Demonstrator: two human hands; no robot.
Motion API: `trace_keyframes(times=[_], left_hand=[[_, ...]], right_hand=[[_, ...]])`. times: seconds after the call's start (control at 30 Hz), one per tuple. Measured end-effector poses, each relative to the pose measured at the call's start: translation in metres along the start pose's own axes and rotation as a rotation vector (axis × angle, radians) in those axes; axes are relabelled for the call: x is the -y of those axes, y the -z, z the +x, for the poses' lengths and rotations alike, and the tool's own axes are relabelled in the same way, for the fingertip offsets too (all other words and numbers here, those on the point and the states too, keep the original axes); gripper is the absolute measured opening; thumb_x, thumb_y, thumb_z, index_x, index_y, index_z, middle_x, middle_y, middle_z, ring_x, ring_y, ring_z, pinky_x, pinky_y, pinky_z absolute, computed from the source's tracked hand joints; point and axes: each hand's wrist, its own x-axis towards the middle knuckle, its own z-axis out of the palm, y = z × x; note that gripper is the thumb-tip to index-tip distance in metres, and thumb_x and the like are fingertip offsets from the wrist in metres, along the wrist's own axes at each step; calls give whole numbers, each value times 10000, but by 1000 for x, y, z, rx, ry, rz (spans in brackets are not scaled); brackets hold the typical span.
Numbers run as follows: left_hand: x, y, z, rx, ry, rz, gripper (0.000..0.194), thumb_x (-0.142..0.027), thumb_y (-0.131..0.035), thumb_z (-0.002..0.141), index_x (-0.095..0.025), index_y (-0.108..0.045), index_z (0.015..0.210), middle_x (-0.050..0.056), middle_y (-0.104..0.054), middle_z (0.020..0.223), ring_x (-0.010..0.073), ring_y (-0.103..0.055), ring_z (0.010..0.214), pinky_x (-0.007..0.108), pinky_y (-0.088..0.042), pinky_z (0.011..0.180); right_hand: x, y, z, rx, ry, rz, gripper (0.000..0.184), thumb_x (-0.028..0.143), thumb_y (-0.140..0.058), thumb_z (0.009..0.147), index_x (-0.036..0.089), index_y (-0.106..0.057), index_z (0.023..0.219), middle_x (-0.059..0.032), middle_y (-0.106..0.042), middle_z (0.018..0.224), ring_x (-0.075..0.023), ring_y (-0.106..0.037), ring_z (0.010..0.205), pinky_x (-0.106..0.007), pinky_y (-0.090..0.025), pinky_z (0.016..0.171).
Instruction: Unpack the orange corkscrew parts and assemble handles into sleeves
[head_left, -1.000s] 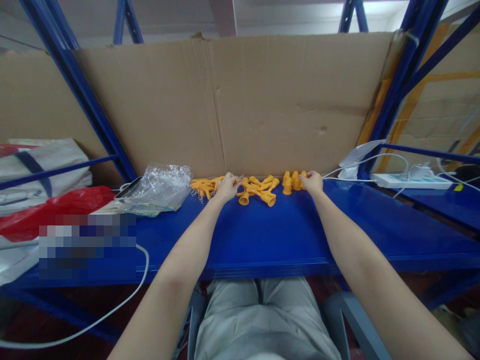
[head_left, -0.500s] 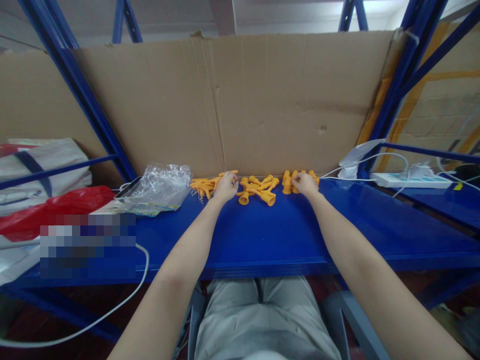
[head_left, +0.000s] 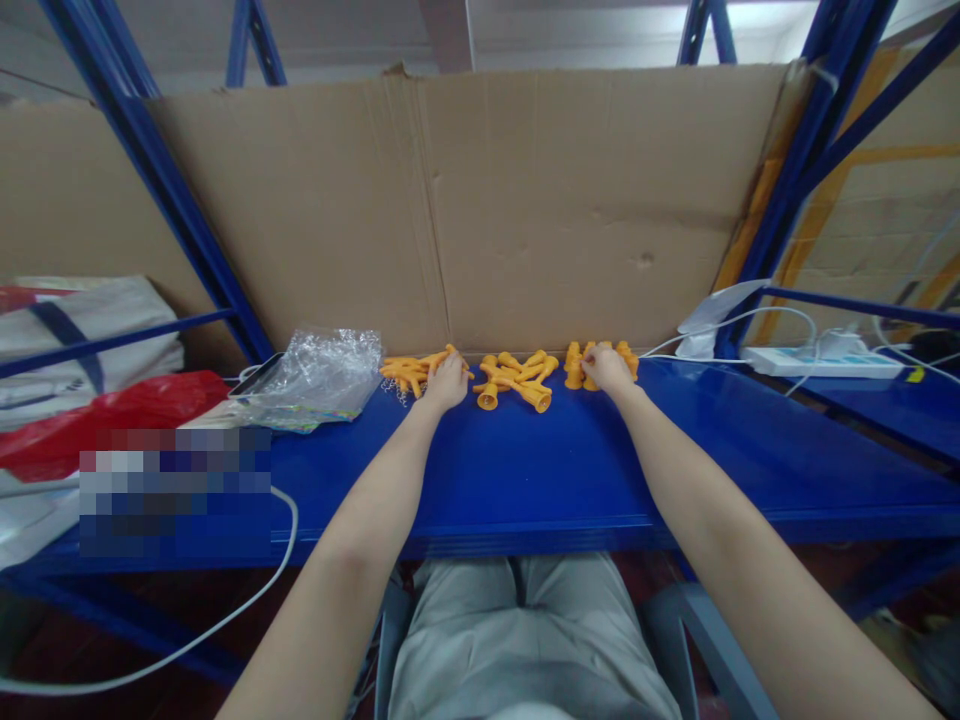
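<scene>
At the back of the blue shelf, against the cardboard, lie small orange trumpet-shaped plastic pieces in three groups. My left hand rests curled between the left pile and the middle pile, its fingers closed round an orange piece that sticks out above the knuckles. A group of upright orange pieces stands to the right. My right hand sits over this group, fingers curled and pinching one of them. More upright pieces show just past that hand.
A crumpled clear plastic bag lies left of the piles, partly over a phone. Red bag and white bag fill the far left. A white power strip with cables sits right. The cardboard sheet closes the back.
My right hand has shifted left from the far end of the upright pieces onto their middle. My left hand has drawn slightly left and curled tighter on an orange piece.
</scene>
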Motion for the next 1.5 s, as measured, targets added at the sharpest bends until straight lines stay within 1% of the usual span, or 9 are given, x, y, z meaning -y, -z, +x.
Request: trace_keyframes(times=[0.2, 0.4, 0.67, 0.83, 1.0, 1.13, 1.23, 1.33, 1.5], left_hand=[[4, 3, -4, 55, 18, 51, 473, -265, -474, 907, -209, -526, 1374, 132, -320, 1615, 337, -258, 1501, 643, -277, 1161], [8, 2, -4, 93, 88, 87, 623, -326, -528, 859, -212, -450, 1467, 140, -269, 1633, 384, -245, 1499, 686, -261, 1149], [7, 4, -1, 109, 154, 65, 640, -418, -514, 859, -211, -476, 1464, 140, -287, 1626, 402, -296, 1474, 652, -286, 1150], [16, -3, 4, 83, 152, 66, 540, -277, -418, 914, -206, -494, 1445, 117, -297, 1628, 310, -263, 1505, 543, -294, 1188], [25, -9, 4, 18, 92, 67, 537, -250, -427, 925, -157, -474, 1452, 142, -349, 1600, 269, -309, 1490, 427, -317, 1189], [23, -10, 2, -36, 98, 77, 523, -248, -443, 924, -123, -501, 1428, 159, -363, 1590, 276, -332, 1478, 399, -333, 1176], [20, -9, 1, -52, 112, 78, 497, -245, -453, 923, -119, -540, 1395, 161, -394, 1573, 284, -352, 1466, 381, -345, 1165], [18, -6, -1, -75, 121, 76, 455, -256, -483, 914, -117, -590, 1333, 173, -443, 1536, 301, -380, 1446, 375, -357, 1152], [13, 2, -5, -130, 113, 73, 389, -304, -573, 875, -178, -617, 1241, 149, -557, 1421, 315, -499, 1334, 432, -419, 1082]], right_hand=[[-3, -2, -3, -10, -22, -26, 134, 251, -573, 887, 194, -691, 917, -116, -648, 1075, -247, -631, 925, -346, -481, 772], [-9, -6, 1, -76, -9, 11, 144, 290, -569, 891, 197, -674, 925, -112, -649, 1015, -258, -638, 893, -375, -491, 780], [-4, -3, 0, -69, -33, 13, 129, 263, -583, 884, 186, -667, 945, -124, -636, 1056, -259, -635, 904, -362, -487, 782], [-1, -3, -3, -88, -32, -8, 204, 304, -535, 915, 179, -664, 1011, -140, -636, 1097, -273, -635, 920, -369, -477, 772], [3, 1, -4, -165, -45, -15, 255, 329, -470, 940, 181, -666, 1005, -153, -636, 1103, -267, -640, 865, -370, -462, 725], [12, 9, -6, -253, -37, 4, 282, 314, -415, 965, 175, -659, 994, -152, -630, 1117, -265, -641, 908, -350, -449, 720], [24, 15, -7, -310, 23, 25, 278, 283, -398, 972, 178, -655, 991, -146, -640, 1109, -265, -632, 955, -340, -452, 736], [45, 18, -8, -296, 169, 48, 263, 247, -405, 973, 175, -659, 980, -133, -663, 1058, -249, -630, 978, -325, -459, 773], [89, 15, -18, -21, 485, 30, 210, 204, -478, 955, 166, -677, 1007, -110, -702, 1023, -221, -634, 990, -304, -454, 821]])
